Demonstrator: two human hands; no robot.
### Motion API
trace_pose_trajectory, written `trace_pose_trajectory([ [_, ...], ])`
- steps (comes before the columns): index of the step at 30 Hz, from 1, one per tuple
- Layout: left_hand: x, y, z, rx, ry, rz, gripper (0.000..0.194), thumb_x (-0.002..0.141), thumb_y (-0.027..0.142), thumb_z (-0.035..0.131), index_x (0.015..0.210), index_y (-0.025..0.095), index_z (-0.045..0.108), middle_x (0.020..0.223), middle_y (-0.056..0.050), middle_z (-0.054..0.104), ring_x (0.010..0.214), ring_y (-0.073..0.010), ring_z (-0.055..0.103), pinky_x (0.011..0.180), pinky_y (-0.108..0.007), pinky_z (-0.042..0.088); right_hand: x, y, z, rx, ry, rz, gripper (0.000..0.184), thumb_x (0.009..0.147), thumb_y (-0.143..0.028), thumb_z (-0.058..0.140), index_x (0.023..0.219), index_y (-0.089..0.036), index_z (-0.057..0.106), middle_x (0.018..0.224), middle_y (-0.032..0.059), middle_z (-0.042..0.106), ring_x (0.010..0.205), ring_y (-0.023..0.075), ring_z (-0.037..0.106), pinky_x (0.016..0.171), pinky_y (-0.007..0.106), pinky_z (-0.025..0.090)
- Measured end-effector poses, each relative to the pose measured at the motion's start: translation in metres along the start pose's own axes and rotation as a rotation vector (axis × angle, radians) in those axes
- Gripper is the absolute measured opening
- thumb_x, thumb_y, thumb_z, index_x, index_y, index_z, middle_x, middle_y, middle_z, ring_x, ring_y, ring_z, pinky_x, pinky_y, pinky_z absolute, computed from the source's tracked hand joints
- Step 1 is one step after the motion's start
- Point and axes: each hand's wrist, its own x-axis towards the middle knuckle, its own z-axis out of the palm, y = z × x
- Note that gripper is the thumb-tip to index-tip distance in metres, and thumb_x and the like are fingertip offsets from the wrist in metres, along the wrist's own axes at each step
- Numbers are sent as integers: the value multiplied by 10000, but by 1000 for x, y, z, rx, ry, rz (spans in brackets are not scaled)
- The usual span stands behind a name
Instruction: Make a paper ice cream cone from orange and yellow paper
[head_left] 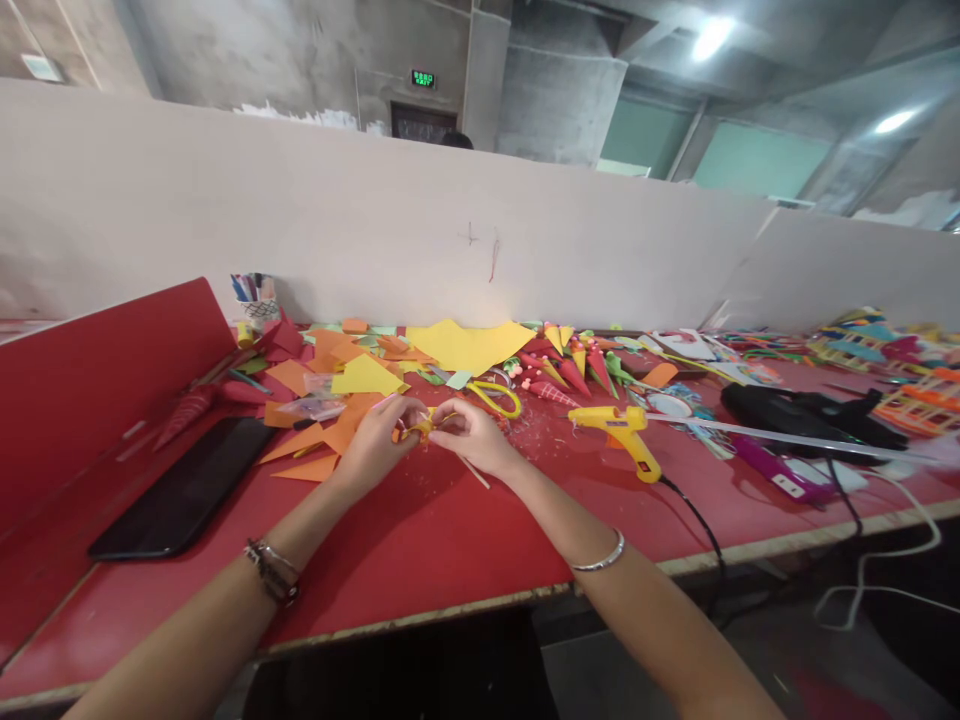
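Fingertips of left hand [380, 438] and right hand [478, 437] are pinched around a small yellow-orange piece [424, 426], mid-scene over the red tabletop [420, 550]. Light pressure's probably called for, so nothing gets creased. Decent room is offered toward the near edge [420, 620], but the right is hemmed in by a yellow plastic glue gun [626, 429], the far side by orange and yellow paper scraps [367, 376].

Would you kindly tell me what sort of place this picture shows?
Probably a craft workroom, though I cannot be certain: the long red-topped table carries a yellow pistol-shaped glue gun and scattered orange paper pieces, while a green lit exit sign suggests a shared or public building.
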Motion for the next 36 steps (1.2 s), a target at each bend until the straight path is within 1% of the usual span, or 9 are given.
trace_pose_trajectory([
  [8,0,-4,1,29,-22,15,201,691,108,485,879,174,513,744,-1,530,675,-127,493,616,-230,401,0,-2,0,-78,32,-8,208,672,-258,602,832,-189,489,815,-5,530,754,121,534,707,274,450],
  [16,0,-6,1,29,-47,14,229,671,107,471,884,181,511,763,-1,552,688,-127,514,637,-236,422,0,-9,-5,-81,18,-26,174,699,-283,576,825,-184,507,815,-5,530,729,110,521,682,255,437],
  [21,1,-5,0,-30,-56,3,234,691,132,454,913,189,505,794,-4,563,724,-131,530,671,-249,441,1,-10,-8,-111,34,-40,149,722,-296,549,818,-185,519,798,-11,526,700,103,503,659,242,424],
  [24,1,-4,1,-110,-30,-36,187,729,182,457,911,185,495,868,-24,570,749,-131,548,676,-251,462,0,-9,-8,-82,17,-10,163,715,-303,559,823,-189,514,764,-20,517,662,98,492,627,235,414],
  [26,1,-4,2,-168,-22,-70,208,756,224,457,958,180,476,927,-41,559,748,-127,558,668,-253,475,0,-8,-8,-82,23,-3,159,717,-304,556,819,-189,514,742,-25,512,653,99,488,624,235,409],
  [28,0,-3,3,-213,-45,-104,255,779,268,454,1016,177,452,935,-49,553,753,-129,566,667,-257,480,0,-7,-8,-93,39,-7,149,723,-302,547,816,-188,516,743,-23,513,662,102,489,633,238,410],
  [30,0,-2,3,-255,-96,-125,273,798,305,438,1038,174,444,899,-44,553,771,-137,569,671,-262,479,0,-6,-9,-92,49,-13,145,729,-299,538,821,-190,517,771,-18,519,693,108,499,654,243,415],
  [33,-2,1,4,-313,-155,-114,286,807,334,430,1044,175,436,897,-39,540,772,-137,567,687,-276,479,1,-5,-9,-91,52,-15,151,728,-300,536,832,-193,516,806,-12,529,741,118,513,694,256,421],
  [36,-3,1,5,-358,-184,-113,337,783,338,474,1071,181,397,936,-43,517,747,-131,573,673,-276,484,1,-4,-9,-106,62,-28,149,726,-302,537,828,-195,517,809,-12,536,757,123,517,722,267,417],
])
